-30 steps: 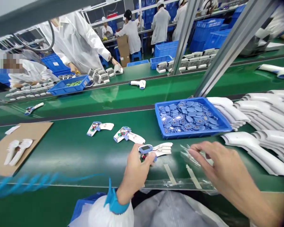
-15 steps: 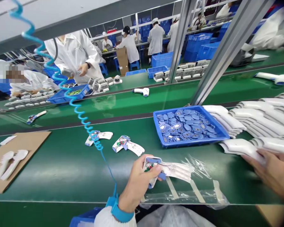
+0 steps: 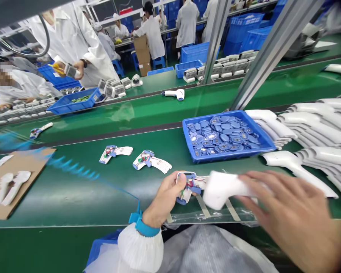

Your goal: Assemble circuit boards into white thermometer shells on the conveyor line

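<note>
My left hand (image 3: 166,198) grips a partly built infrared thermometer (image 3: 191,186), with its blue parts and wired circuit board showing. My right hand (image 3: 287,214), blurred by motion, holds a white plastic thermometer shell (image 3: 223,189) just right of that assembly. The shell and the assembly look close, but I cannot tell whether they touch. Beneath both hands lies a taped clear plastic film (image 3: 213,217). Two similar open assemblies (image 3: 115,151) (image 3: 151,160) rest on the green conveyor belt (image 3: 74,199) to the left.
A blue tray (image 3: 230,157) of small blue parts sits ahead, beside stacked white shells (image 3: 315,127). Cardboard (image 3: 38,178) lies at left. A blue coiled cord runs to my left wrist strap (image 3: 142,223). Co-workers (image 3: 85,57) work along the farther belt.
My right hand has come left from the stacked shells with a white shell. My left hand has turned the assembly, and the view has shifted slightly.
</note>
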`<move>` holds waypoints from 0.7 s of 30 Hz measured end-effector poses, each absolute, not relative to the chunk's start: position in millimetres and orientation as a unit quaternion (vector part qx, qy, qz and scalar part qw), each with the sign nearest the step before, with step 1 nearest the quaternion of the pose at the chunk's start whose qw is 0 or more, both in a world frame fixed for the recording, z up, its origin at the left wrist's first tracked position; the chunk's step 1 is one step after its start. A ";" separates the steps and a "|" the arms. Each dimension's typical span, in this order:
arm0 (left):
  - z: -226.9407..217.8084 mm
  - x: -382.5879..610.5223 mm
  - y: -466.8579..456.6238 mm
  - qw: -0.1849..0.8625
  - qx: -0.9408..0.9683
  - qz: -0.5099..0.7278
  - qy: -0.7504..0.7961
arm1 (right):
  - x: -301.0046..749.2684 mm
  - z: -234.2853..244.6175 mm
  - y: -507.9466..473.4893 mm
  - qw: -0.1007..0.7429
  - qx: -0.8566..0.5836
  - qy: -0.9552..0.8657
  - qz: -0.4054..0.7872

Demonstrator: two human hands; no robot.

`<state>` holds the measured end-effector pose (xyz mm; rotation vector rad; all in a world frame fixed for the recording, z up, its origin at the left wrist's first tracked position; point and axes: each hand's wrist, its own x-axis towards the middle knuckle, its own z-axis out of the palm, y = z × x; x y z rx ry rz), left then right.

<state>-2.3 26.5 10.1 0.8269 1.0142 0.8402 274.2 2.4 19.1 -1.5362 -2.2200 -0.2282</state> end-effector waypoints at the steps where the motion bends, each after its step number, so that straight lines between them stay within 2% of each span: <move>1: 8.1 -2.8 26.4 0.709 0.378 0.385 0.453 | 255.2 23.8 3.4 0.207 -0.519 -0.821 -0.113; 4: 2.5 -5.1 25.4 0.697 0.414 0.394 0.434 | 213.6 32.3 9.9 0.188 -0.453 -0.855 -0.166; 7: 0.7 -6.6 23.2 0.667 0.438 0.383 0.464 | 197.4 24.8 18.1 0.172 -0.432 -0.874 -0.144; 13: 5.0 -10.7 17.7 0.632 0.514 0.345 0.466 | 199.3 2.6 21.3 0.144 -0.484 -0.862 0.047; 19: -1.5 -11.5 13.9 0.613 0.538 0.359 0.455 | 200.8 23.0 24.0 0.074 -0.518 -0.810 0.265; 21: -3.0 -11.3 12.4 0.597 0.537 0.360 0.476 | 203.9 28.6 24.1 0.081 -0.517 -0.791 0.318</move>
